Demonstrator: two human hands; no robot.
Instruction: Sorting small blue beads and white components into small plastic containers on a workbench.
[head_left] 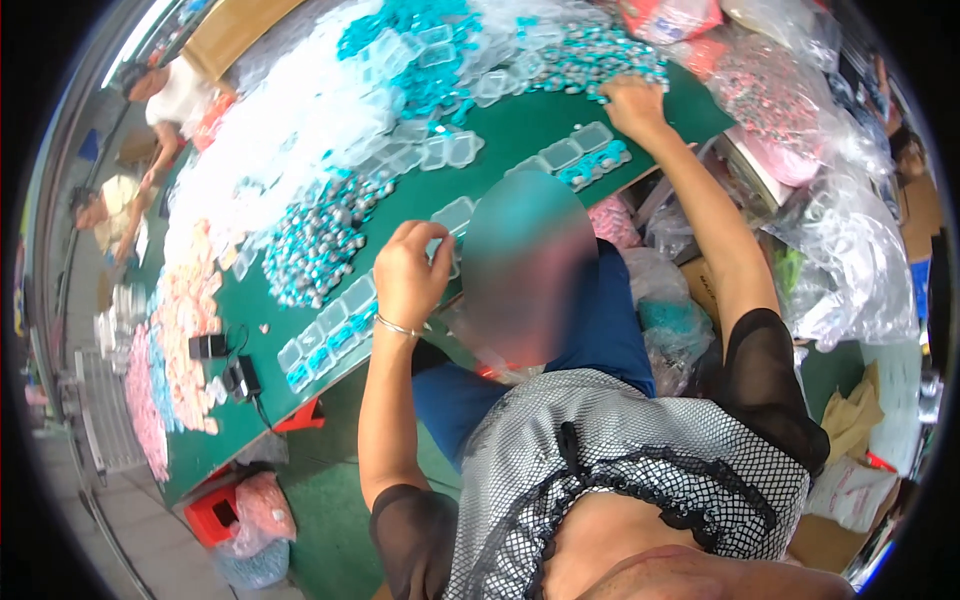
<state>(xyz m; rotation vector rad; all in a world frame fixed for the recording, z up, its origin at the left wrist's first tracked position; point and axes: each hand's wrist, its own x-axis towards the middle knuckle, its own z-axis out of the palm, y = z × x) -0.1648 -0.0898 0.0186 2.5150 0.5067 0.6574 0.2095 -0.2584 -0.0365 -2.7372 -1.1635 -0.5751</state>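
Note:
My left hand (410, 275) is over a row of small clear plastic boxes (335, 325) with lids open and teal pieces inside. Its fingers are bent in a pinch; whatever lies between them is too small to make out. Farther right, my right hand (634, 106) reaches to the near edge of a heap of teal and silver small parts (590, 62), fingertips drawn together and partly hidden. More open boxes (562, 153) line the table edge below it, with teal pieces (598, 165) in their near halves. A blurred patch hides the middle of the row.
The green table (470, 185) also bears a second teal and silver heap (315, 240), teal pieces (425, 60), a large clear plastic pile (270, 110), peach pieces (190, 300) and a black adapter (240, 378). Plastic bags (840, 270) crowd the right side. Two people work at left.

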